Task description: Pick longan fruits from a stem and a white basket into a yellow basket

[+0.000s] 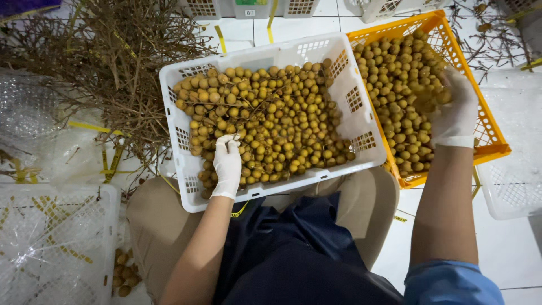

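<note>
**Two crates of fruit, both hands in them**

A heap of bare brown twigs (107, 62) lay on the white tiled floor (508, 254) to your left. On your lap sat the white perforated plastic crate (186, 186), filled with small round tan fruits (282, 113), many of them on thin stems. Beside it, to your right, the orange perforated plastic crate (491, 135) held loose fruit (395, 73) piled nearly to its rim. By that, much sorting looked done, with the white crate's stemmed fruit left. Your gloved left hand (227, 164) was pressed into the white crate's near corner, fingers curled on a cluster. Your gloved right hand (454, 113) reached into the orange crate, fingers closed around a handful of fruit.
</note>
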